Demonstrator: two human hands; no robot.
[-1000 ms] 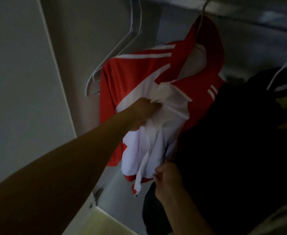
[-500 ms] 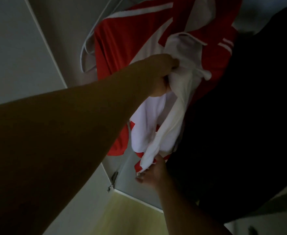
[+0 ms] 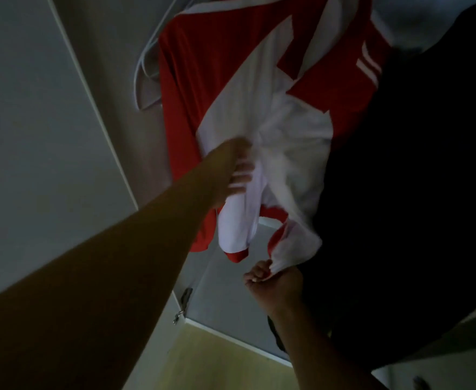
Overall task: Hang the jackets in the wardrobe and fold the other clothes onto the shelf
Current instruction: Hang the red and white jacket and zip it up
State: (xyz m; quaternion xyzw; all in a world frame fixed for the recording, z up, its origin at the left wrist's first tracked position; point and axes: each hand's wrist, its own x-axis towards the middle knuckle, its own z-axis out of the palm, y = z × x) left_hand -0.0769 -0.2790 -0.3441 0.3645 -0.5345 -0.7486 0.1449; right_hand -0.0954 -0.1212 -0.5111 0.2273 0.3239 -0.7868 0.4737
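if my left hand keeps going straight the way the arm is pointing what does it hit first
Most likely the red and white jacket itself: the left hand is already against its white fabric, reaching up and forward into it. What lies behind the jacket is hidden, and depth is hard to judge here.

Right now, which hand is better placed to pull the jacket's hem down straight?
Right hand: it already grips the red and white jacket at its hem. Left hand sits higher on the white panel.

Red-and-white jacket [image 3: 231,88] beside dark garments [image 3: 399,192]; right hand [image 3: 273,282] on hem; left hand [image 3: 236,173] blurred, perhaps gripping.
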